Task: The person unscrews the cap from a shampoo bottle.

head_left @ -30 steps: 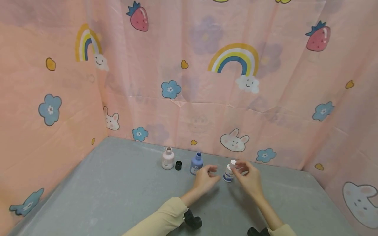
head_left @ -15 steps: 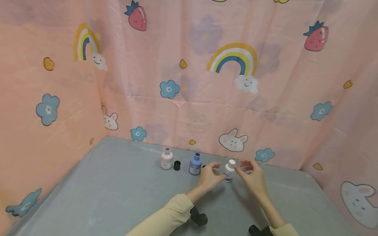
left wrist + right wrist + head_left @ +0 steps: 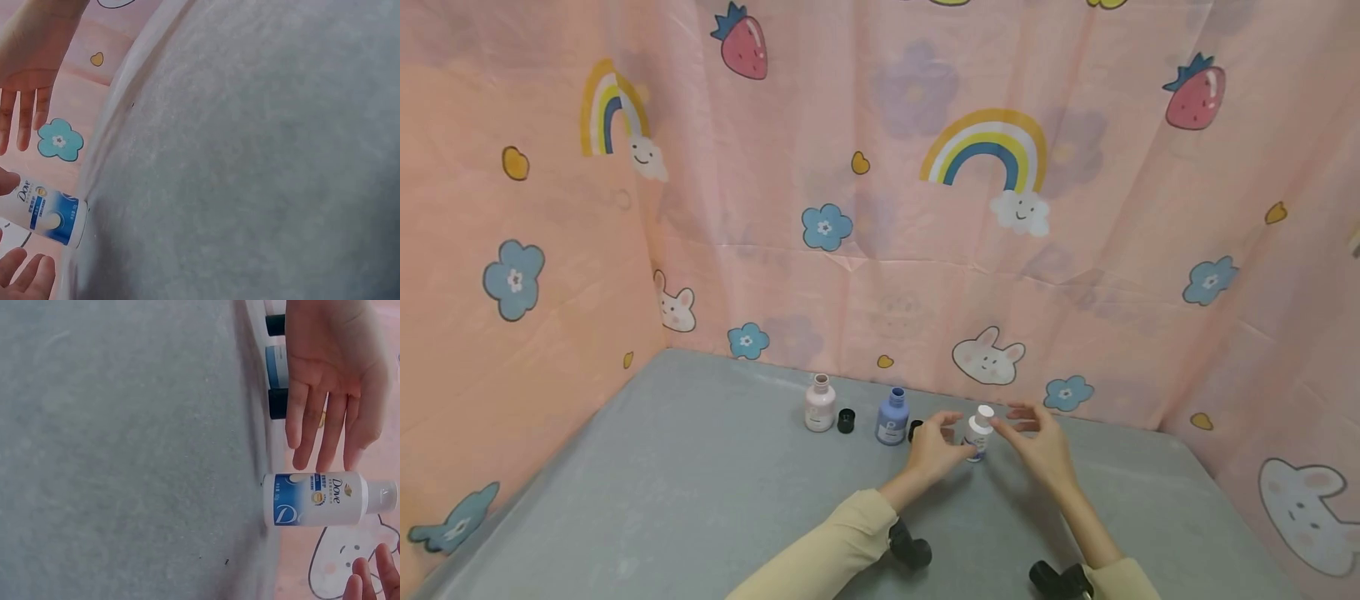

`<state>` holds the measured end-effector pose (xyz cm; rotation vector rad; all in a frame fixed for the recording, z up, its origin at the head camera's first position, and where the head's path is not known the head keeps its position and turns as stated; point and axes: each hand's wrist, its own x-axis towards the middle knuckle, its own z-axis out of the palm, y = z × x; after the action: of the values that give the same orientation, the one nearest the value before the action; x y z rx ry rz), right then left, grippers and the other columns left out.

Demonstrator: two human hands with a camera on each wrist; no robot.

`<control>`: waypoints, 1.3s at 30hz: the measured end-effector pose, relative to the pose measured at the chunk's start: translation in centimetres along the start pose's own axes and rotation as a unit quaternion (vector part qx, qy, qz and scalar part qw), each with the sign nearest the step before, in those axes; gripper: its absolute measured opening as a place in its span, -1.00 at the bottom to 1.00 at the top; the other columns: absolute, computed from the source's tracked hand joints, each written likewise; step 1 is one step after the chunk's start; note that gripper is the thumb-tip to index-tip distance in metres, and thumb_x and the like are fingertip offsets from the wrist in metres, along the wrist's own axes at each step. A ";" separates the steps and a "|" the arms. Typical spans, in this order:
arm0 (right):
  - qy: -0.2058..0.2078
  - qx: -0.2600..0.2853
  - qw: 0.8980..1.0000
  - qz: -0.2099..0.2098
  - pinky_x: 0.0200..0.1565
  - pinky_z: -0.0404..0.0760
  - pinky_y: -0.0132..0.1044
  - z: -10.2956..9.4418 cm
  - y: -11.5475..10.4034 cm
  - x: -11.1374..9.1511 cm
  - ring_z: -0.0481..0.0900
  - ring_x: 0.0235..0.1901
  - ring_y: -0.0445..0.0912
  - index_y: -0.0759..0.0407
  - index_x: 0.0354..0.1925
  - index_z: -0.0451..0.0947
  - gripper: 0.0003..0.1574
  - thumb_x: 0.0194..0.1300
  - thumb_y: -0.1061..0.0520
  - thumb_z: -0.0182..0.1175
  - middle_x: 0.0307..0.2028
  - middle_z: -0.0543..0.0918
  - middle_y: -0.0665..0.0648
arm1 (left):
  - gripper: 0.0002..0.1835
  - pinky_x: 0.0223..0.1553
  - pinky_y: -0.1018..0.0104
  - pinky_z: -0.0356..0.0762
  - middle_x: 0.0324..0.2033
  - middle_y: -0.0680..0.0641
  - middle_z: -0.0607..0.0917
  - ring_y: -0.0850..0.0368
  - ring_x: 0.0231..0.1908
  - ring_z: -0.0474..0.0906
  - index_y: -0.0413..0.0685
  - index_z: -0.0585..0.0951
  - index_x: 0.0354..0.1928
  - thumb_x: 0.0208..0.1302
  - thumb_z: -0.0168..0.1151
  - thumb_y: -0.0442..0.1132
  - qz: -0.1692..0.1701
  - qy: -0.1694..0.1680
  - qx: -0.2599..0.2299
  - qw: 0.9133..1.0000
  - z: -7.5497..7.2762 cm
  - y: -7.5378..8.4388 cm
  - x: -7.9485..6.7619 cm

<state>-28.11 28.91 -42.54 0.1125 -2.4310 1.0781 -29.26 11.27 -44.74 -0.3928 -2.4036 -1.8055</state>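
A small white Dove lotion bottle [image 3: 979, 432] with a blue label and white flip-style cap [image 3: 984, 414] stands upright on the grey table. My left hand [image 3: 934, 450] is at its left side, fingers extended, the thumb overlapping the lower part of the bottle. In the right wrist view, the left hand [image 3: 331, 381] has straight fingertips right at the edge of the bottle [image 3: 315, 500]. On the other side, my right hand [image 3: 1045, 450] is spread, its thumb tip close to the cap. The left wrist view shows the right hand's [image 3: 37, 69] fingers straight and apart from the bottle [image 3: 50, 212].
Left of the hands stand an uncapped blue bottle [image 3: 892, 418] and an uncapped pale pink bottle [image 3: 820, 406]. One black cap [image 3: 846, 421] lies between them; another black cap [image 3: 915, 430] is partly hidden by the left hand. A patterned pink curtain [image 3: 760, 283] backs the table.
The left hand has shifted right toward the Dove bottle, uncovering the black cap beside the blue bottle. The right fingers, which overlapped the white cap, have drawn away to the right.
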 end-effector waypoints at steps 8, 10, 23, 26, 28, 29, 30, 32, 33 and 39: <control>-0.061 0.011 0.997 0.045 -0.16 0.62 0.04 -0.6 -1.4 0.1 0.60 -0.05 0.10 0.16 0.17 0.41 -0.32 0.23 -0.18 0.27 0.02 0.61 0.30 | -0.44 -0.14 0.24 0.62 0.04 -0.21 0.65 -0.05 -0.07 0.66 -0.17 0.58 0.08 -0.03 0.49 -0.23 0.013 -0.014 0.036 0.999 0.7 0.0 0.7; -0.063 0.009 0.997 0.048 -0.16 0.62 0.01 -0.7 -1.4 0.2 0.60 -0.04 0.10 0.16 0.17 0.40 -0.33 0.24 -0.17 0.26 0.03 0.61 0.31 | -0.43 -0.15 0.26 0.61 0.03 -0.22 0.65 -0.03 -0.09 0.66 -0.17 0.57 0.09 -0.04 0.49 -0.25 0.011 -0.017 0.034 0.999 1.0 0.0 0.8; -0.061 0.038 0.996 0.046 -0.14 0.59 -0.02 -0.6 -1.7 0.2 0.56 -0.04 0.17 0.26 0.19 0.39 -0.32 0.24 -0.09 0.28 0.02 0.59 0.36 | -0.46 -0.18 0.32 0.57 -0.09 -0.16 0.69 0.07 -0.17 0.64 -0.17 0.56 0.04 -0.07 0.48 -0.28 -0.004 0.016 0.016 1.000 2.2 -0.1 0.8; -0.054 0.033 0.997 0.035 -0.24 0.59 -0.08 -0.5 -1.5 0.1 0.57 -0.09 0.12 0.27 0.17 0.40 -0.31 0.23 -0.11 0.29 -0.01 0.60 0.35 | -0.48 -0.19 0.33 0.58 -0.12 -0.16 0.70 0.04 -0.18 0.65 -0.18 0.58 0.00 -0.09 0.49 -0.30 -0.002 0.023 0.006 1.000 2.2 -0.2 0.8; -0.053 0.036 0.997 0.032 -0.27 0.59 -0.14 -0.5 -1.6 0.1 0.58 -0.11 0.11 0.25 0.15 0.42 -0.33 0.22 -0.10 0.29 -0.03 0.61 0.35 | -0.49 -0.20 0.34 0.57 -0.13 -0.15 0.70 0.03 -0.19 0.65 -0.18 0.58 -0.01 -0.09 0.49 -0.31 -0.002 0.025 0.002 1.000 2.2 -0.3 0.8; -0.057 0.039 0.997 0.034 -0.23 0.59 -0.19 -0.5 -1.6 0.1 0.57 -0.10 0.11 0.24 0.15 0.41 -0.34 0.23 -0.09 0.29 -0.02 0.60 0.34 | -0.49 -0.20 0.35 0.57 -0.14 -0.14 0.71 0.04 -0.19 0.65 -0.18 0.58 -0.02 -0.10 0.49 -0.31 -0.002 0.026 0.000 1.000 2.2 -0.3 0.8; -0.055 0.044 0.997 0.034 -0.24 0.59 -0.20 -0.5 -1.6 0.1 0.58 -0.10 0.13 0.23 0.15 0.42 -0.35 0.22 -0.09 0.30 -0.02 0.61 0.35 | -0.50 -0.21 0.35 0.56 -0.15 -0.14 0.71 0.04 -0.20 0.65 -0.18 0.58 -0.02 -0.10 0.49 -0.32 0.000 0.027 0.001 1.000 2.2 -0.3 0.8; -0.055 0.052 0.997 0.033 -0.23 0.59 -0.20 -0.5 -1.6 0.1 0.58 -0.09 0.14 0.23 0.14 0.43 -0.36 0.21 -0.07 0.31 -0.02 0.61 0.35 | -0.51 -0.22 0.36 0.56 -0.17 -0.13 0.71 0.06 -0.22 0.64 -0.18 0.58 -0.03 -0.09 0.49 -0.32 0.002 0.028 0.002 1.000 2.3 -0.4 0.8; -0.059 0.052 0.996 0.032 -0.20 0.58 -0.23 -0.5 -1.6 0.1 0.57 -0.08 0.15 0.23 0.15 0.42 -0.36 0.22 -0.07 0.30 -0.01 0.61 0.35 | -0.52 -0.22 0.36 0.56 -0.18 -0.13 0.71 0.08 -0.23 0.64 -0.18 0.59 -0.03 -0.08 0.49 -0.32 0.003 0.029 0.001 1.000 2.3 -0.4 0.8; -0.057 0.037 0.997 0.022 -0.29 0.61 -0.14 -0.2 -1.6 0.2 0.59 -0.12 0.05 0.27 0.15 0.42 -0.34 0.23 -0.08 0.29 -0.03 0.61 0.32 | -0.56 -0.24 0.39 0.56 -0.22 -0.12 0.72 0.14 -0.27 0.63 -0.18 0.59 -0.06 -0.06 0.48 -0.32 0.007 0.035 0.000 0.999 2.4 -0.5 0.9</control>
<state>-27.79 27.99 -41.30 0.1490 -2.5050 1.2118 -30.15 13.61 -45.70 -0.3398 -2.3475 -1.7822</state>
